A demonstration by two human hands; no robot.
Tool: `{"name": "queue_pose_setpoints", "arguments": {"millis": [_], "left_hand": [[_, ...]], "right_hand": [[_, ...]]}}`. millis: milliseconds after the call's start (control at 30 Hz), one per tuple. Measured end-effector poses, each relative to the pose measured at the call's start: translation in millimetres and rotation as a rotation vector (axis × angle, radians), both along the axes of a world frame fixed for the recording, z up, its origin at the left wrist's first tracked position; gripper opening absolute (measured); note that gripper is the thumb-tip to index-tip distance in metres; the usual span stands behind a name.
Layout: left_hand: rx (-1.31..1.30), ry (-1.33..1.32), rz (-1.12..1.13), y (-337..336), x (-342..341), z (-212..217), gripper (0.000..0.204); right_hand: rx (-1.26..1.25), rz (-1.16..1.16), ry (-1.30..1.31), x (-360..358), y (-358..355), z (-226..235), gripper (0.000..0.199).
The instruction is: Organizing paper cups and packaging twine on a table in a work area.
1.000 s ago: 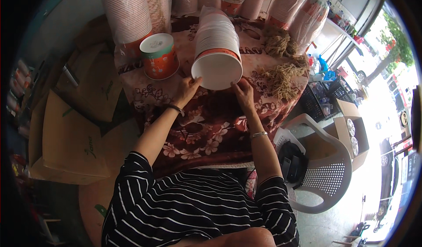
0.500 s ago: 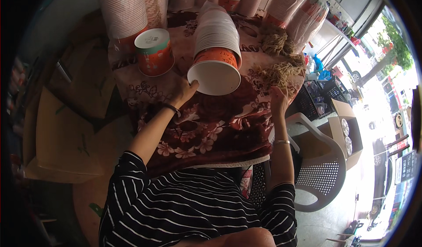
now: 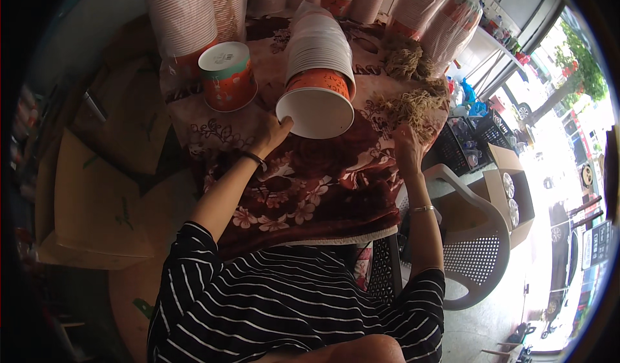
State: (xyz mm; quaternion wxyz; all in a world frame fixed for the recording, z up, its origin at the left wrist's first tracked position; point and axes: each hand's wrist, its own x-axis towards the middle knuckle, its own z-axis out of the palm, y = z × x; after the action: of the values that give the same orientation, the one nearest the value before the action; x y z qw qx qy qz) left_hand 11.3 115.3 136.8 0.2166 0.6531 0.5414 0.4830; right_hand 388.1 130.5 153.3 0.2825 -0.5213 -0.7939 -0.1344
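Observation:
A long stack of white paper cups with orange bands (image 3: 320, 53) lies on its side on the table, its open mouth (image 3: 315, 112) facing me. My left hand (image 3: 274, 134) grips the lower left rim of the front cup, with a dark band on the wrist. My right hand (image 3: 407, 147) is off to the right, its fingers at the edge of a heap of tan string-like strands (image 3: 413, 105); whether it has pinched any is unclear. A single orange cup with a white lid (image 3: 226, 76) stands upright to the left of the stack.
The table carries a dark red floral cloth (image 3: 310, 189). Tall bagged stacks of cups (image 3: 187, 14) line its far side. A grey plastic chair (image 3: 471, 247) stands at my right, flattened cardboard (image 3: 90, 208) lies at my left, and boxes and crates sit further right.
My right hand left the cup rim and moved right to the heap of strands. My left hand stayed on the rim, and the stack's mouth tipped slightly lower.

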Motion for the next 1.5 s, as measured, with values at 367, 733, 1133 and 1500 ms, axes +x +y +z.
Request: {"name": "queue_pose_setpoints", "arguments": {"millis": [367, 733, 1133, 1500], "left_hand": [[0.046, -0.082, -0.041, -3.1, -2.0, 3.2, 0.026], [-0.102, -0.462, -0.224, -140.9, 33.4, 13.3, 0.041], [-0.183, -0.564, -0.312, -154.6, 55.6, 17.1, 0.038], [-0.098, -0.58, -0.276, -151.3, 11.9, 33.0, 0.036]], "right_hand": [[-0.192, 0.272, 0.344, -44.1, -36.3, -4.1, 0.024], [-0.219, 0.388, 0.602, -166.0, -137.6, 21.6, 0.028], [-0.07, 0.21, 0.294, -124.4, -115.7, 14.9, 0.03], [-0.37, 0.041, 0.397, 1.6, -19.5, -3.7, 0.024]]}}
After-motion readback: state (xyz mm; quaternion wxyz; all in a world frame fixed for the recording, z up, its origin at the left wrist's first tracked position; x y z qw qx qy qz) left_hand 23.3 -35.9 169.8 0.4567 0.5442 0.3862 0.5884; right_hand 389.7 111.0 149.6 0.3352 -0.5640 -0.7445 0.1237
